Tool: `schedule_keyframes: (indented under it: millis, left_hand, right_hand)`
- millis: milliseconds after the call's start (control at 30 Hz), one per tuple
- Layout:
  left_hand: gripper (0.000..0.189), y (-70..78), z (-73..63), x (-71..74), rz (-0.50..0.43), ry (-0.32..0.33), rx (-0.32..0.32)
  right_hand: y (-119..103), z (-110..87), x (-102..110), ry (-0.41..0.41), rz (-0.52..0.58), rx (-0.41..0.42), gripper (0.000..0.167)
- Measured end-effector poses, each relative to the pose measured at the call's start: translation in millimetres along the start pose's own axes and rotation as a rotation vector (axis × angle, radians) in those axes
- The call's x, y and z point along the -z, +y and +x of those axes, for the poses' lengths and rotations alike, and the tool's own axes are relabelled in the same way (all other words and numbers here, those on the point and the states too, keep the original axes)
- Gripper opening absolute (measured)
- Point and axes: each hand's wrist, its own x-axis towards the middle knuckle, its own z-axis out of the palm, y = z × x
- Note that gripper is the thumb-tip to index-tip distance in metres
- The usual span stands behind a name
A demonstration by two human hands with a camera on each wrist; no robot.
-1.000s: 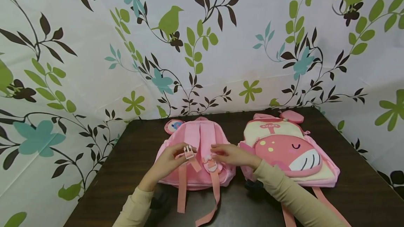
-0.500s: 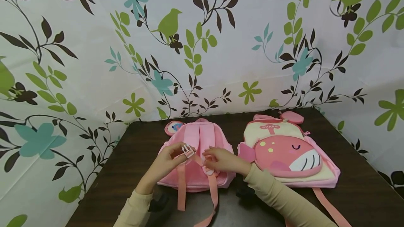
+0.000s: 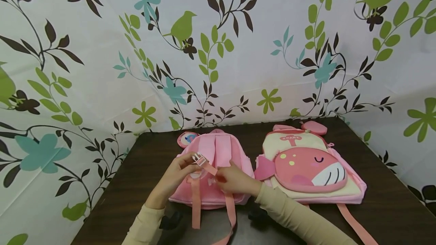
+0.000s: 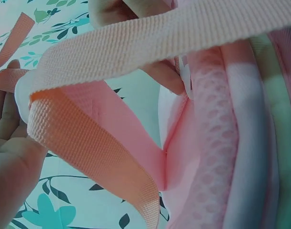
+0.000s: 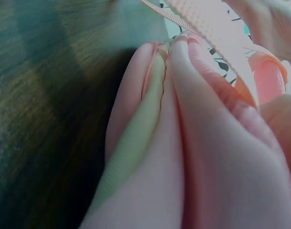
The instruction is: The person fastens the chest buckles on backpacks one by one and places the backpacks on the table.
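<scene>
A pink backpack lies straps-up on the dark table, its two padded shoulder straps running down its middle. Above its left half, my left hand pinches a pale pronged buckle half between thumb and fingers. Salmon webbing slants from the buckle to my right hand, whose curled fingers hold it over the lower right of the bag. In the left wrist view, a loose webbing strap crosses in front of both hands. The right fingertips are partly hidden in the head view.
Right of it lies a second backpack, cream and pink, with a whale pocket. A round charm sits behind the first bag. Loose straps hang toward the table's front. Leaf-patterned cloth stands behind the table.
My right hand has moved left and down from the right strap's adjuster and now holds the webbing. The buckle has tilted and shifted slightly left in my left hand, with the webbing stretched between the hands.
</scene>
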Motion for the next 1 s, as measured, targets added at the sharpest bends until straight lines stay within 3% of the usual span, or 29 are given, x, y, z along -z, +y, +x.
schedule_keyframes:
  millis: [167,300,467,600,767,1000]
  left_hand:
    - [0.029,-0.3,1.0,1.8,-0.005,-0.003,0.055]
    - [0.031,-2.1,2.2,3.4,-0.033,-0.024,0.063]
    - [0.03,-4.9,2.9,5.2,-0.1,-0.06,0.062]
    - [0.029,-5.6,3.2,4.8,-0.116,-0.072,0.029]
    - [0.025,-6.1,4.7,3.0,-0.083,-0.035,-0.009]
    - [0.026,-7.8,6.1,2.1,-0.066,0.004,0.031]
  right_hand:
    - [-1.8,2.7,-2.7,-0.021,-0.034,-0.03,0.015]
    - [-3.7,3.0,-0.1,-0.024,0.009,-0.061,0.004]
    - [-5.6,0.6,6.5,-0.015,0.086,-0.063,0.012]
    - [-5.6,-1.9,12.5,-0.001,0.072,-0.033,0.013]
    - [-6.4,-4.6,20.4,0.011,0.038,-0.025,0.019]
    - [-3.9,-7.0,25.2,0.016,0.089,-0.057,0.02]
